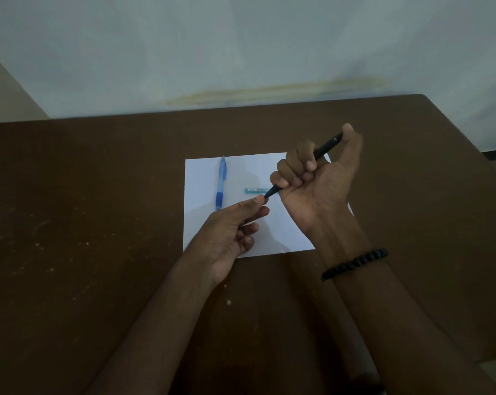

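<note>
My right hand [318, 178] grips a black pen or mechanical pencil [325, 148] in its fist, thumb on the top end, tip pointing down-left. My left hand [232, 229] pinches at the tip of that black pen with thumb and forefinger; what is between them is too small to tell. Both hands hover above a white sheet of paper [201, 178]. A blue pen [221, 183] lies on the sheet's left part. A small teal tube [255, 190] lies at the sheet's middle, partly hidden by my right hand.
The sheet lies on a brown table [84, 209] that stands against a pale wall [241, 47]. The table's right edge runs diagonally at the far right. A black bead bracelet [355, 263] circles my right wrist.
</note>
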